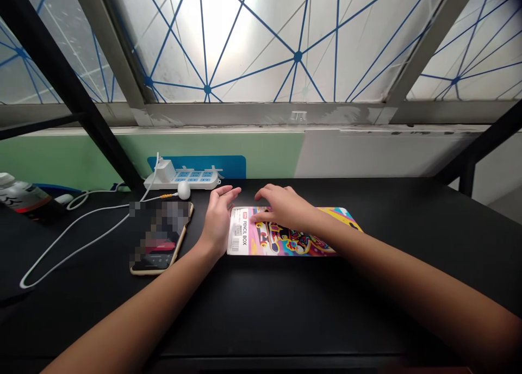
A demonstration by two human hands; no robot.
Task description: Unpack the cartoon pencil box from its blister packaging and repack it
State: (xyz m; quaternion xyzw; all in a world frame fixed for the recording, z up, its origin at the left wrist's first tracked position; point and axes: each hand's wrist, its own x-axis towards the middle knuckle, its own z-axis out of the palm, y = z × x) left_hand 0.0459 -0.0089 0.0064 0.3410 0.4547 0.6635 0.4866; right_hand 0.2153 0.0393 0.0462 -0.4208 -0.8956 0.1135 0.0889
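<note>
A flat, brightly printed pencil box (285, 241) with a white "PENCIL BOX" label lies on the black desk (261, 309) in front of me. My left hand (218, 216) rests against the box's left end, fingers stretched out and apart. My right hand (283, 205) lies on top of the box near its far left corner, fingers curved down with the tips touching the lid. Neither hand holds anything.
A phone (159, 238) lies left of my left hand. Behind it are a white power strip (183, 178) with a plugged-in charger and a white cable (73, 227) trailing left. A bottle (24, 200) lies at the far left. Black frame posts flank the desk.
</note>
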